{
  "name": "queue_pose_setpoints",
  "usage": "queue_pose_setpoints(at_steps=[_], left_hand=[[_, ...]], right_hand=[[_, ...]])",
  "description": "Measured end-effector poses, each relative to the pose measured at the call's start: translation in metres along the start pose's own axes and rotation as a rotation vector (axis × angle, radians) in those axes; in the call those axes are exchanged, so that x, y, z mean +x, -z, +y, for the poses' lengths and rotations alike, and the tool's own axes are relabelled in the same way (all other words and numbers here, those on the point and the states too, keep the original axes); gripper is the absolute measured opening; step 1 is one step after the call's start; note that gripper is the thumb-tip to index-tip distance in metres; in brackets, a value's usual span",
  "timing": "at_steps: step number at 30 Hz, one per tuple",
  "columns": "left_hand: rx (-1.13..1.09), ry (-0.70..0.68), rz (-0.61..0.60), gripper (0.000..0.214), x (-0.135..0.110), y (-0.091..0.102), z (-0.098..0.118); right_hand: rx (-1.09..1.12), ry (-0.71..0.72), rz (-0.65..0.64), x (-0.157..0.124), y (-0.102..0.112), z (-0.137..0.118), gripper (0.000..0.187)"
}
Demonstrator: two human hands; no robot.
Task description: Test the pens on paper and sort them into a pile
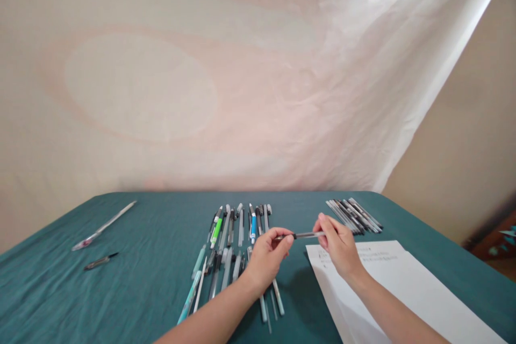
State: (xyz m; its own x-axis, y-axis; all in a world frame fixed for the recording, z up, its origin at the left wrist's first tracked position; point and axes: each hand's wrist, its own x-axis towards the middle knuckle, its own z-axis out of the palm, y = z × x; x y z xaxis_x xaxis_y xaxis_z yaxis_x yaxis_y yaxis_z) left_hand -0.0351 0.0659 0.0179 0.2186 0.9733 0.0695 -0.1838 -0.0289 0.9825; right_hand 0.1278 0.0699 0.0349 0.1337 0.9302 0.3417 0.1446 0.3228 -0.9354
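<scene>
A slim pen (308,235), dark at one end and clear-grey along its barrel, is held level above the table between my two hands. My left hand (268,255) is closed on its dark end, thumb and fingers pinching it. The other end is pinched by the fingertips of my right hand (338,242), just over the top edge of a white sheet of paper (403,290). Beneath and left of my left hand lie several pens, among them a green one (216,233) and a blue-and-white one (253,226). My left forearm covers part of them.
A bundle of grey and black pens (355,216) lies at the back right, behind the paper. On the left are a long pale pen-like stick (107,226) and a short dark pen piece (100,262). A pale cloth (242,91) hangs behind the green-covered table (157,279).
</scene>
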Motion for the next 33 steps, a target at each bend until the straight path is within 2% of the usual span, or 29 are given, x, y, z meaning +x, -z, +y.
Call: queue_pose_setpoints(at_steps=[6,21,29,33], left_hand=[[0.054,-0.093,0.034,0.021,-0.001,0.001,0.000],[0.119,-0.079,0.054,0.016,0.000,0.003,0.010],[0.073,-0.090,0.069,0.016,-0.001,0.002,0.014],[0.144,-0.119,0.078,0.017,0.002,0.005,0.015]], right_hand=[[0.016,0.031,0.030,-0.007,-0.006,0.000,0.038],[0.004,0.015,0.008,-0.011,-0.007,0.006,0.038],[0.004,0.019,0.023,-0.012,-0.008,0.010,0.039],[0.001,0.003,-0.039,-0.006,-0.006,0.012,0.040]])
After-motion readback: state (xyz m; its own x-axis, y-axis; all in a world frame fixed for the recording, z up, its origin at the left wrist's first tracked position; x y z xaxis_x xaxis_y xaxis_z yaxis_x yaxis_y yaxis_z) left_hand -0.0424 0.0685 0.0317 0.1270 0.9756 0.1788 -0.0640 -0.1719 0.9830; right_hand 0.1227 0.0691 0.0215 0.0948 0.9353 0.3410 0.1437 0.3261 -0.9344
